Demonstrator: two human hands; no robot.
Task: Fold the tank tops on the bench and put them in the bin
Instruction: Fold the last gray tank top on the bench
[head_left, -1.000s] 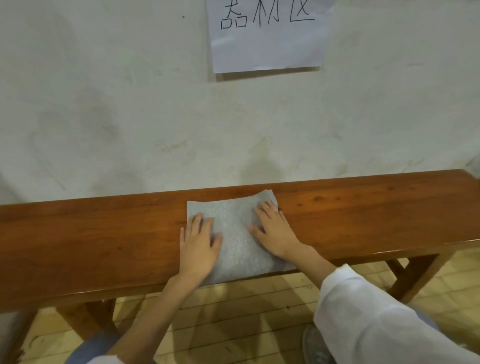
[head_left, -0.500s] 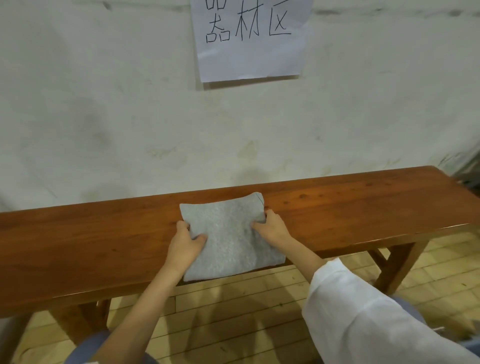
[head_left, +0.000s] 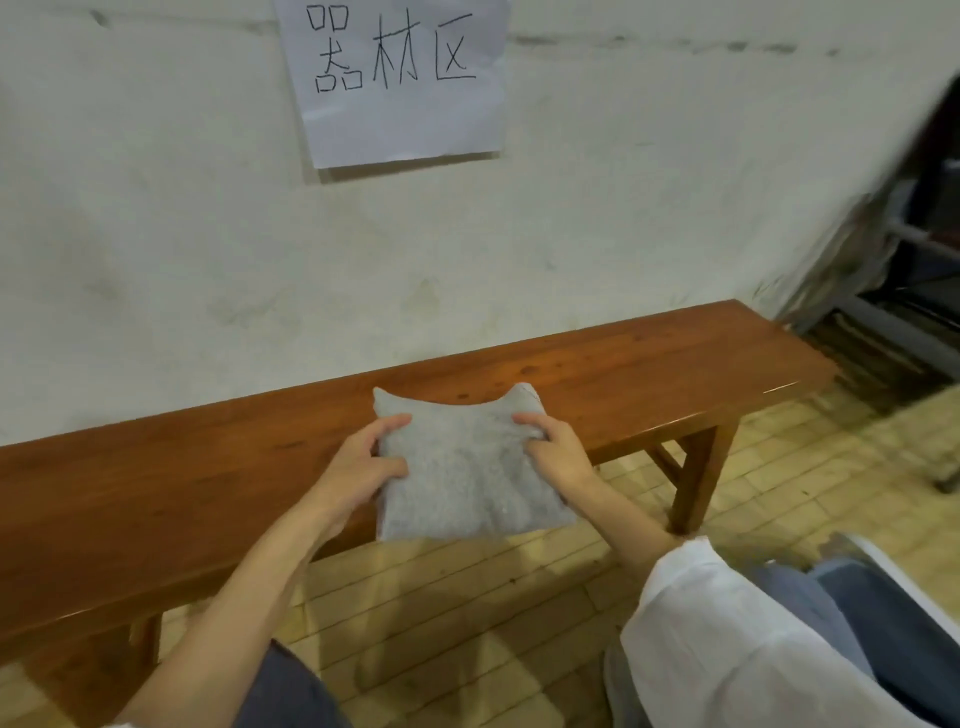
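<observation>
A folded light-grey tank top (head_left: 467, 467) hangs lifted above the front edge of the long brown wooden bench (head_left: 649, 374), sagging in the middle between my hands. My left hand (head_left: 363, 462) grips its left edge, thumb on top. My right hand (head_left: 550, 447) pinches its right edge near the upper corner. No bin is in view.
A white plastered wall with a paper sign (head_left: 397, 78) rises behind the bench. Dark metal furniture (head_left: 909, 291) stands at the far right beyond the bench end. Pale wooden floorboards (head_left: 467, 597) lie below, and my knees and white sleeve fill the lower right.
My hands went from pressing the folded top flat on the bench to gripping its sides and lifting it off the surface. The camera view has swung to the right.
</observation>
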